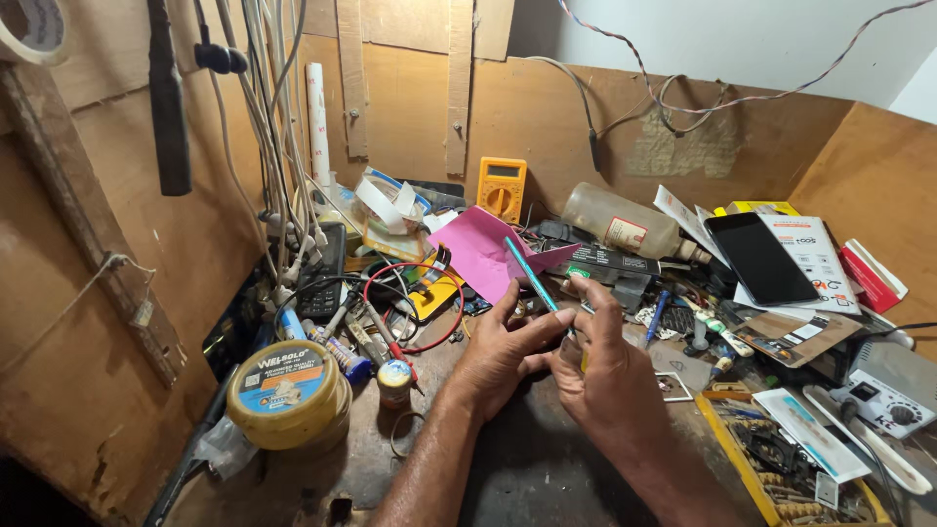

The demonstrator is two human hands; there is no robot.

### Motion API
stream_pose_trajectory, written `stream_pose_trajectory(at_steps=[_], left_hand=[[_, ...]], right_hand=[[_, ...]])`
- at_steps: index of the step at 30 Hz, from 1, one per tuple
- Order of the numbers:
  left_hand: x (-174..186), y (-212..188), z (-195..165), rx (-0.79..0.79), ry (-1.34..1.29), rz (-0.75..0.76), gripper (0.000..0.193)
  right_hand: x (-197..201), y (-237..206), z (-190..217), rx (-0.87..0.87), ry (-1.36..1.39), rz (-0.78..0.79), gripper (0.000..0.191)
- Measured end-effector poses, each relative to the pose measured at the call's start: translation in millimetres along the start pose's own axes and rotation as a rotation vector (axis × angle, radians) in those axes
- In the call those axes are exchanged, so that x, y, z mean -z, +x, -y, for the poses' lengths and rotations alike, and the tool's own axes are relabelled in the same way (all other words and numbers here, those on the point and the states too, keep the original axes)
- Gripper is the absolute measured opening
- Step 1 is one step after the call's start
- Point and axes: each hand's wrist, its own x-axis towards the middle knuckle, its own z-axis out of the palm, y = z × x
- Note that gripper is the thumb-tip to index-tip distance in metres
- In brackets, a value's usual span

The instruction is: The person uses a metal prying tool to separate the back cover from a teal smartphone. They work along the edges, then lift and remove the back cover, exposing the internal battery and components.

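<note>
Holding a teal tool (532,275) in the closed right hand (610,376), the left hand (498,351) pinches something hidden; work looks underway on the cluttered bench (527,468).

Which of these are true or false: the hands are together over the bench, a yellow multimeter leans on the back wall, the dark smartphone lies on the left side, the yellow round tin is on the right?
1. The left hand and right hand meet at the middle of the cluttered wooden workbench. True.
2. A yellow multimeter leans on the back wall. True.
3. The dark smartphone lies on the left side. False: it lies on the right, on papers.
4. The yellow round tin is on the right. False: it stands at the left.
5. A thin teal tool rises from the grip of the hands. True.
</note>
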Motion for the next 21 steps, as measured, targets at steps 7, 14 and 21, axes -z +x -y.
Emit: stream_pose_trajectory(at_steps=[7, 14, 21], left_hand=[[5, 2, 3, -0.001, -0.004, 0.035, 0.058], [17, 9, 13, -0.008, -0.033, 0.078, 0.055], [21, 10, 12, 0.058, -0.199, 0.133, 0.043]], right_hand=[[-2, 1, 4, 0.046, -0.041, -0.02, 0.068], [3, -2, 1, 0.075, 0.0, 0.011, 0.071], [8, -13, 2, -0.002, 0.158, -0.052, 0.045]])
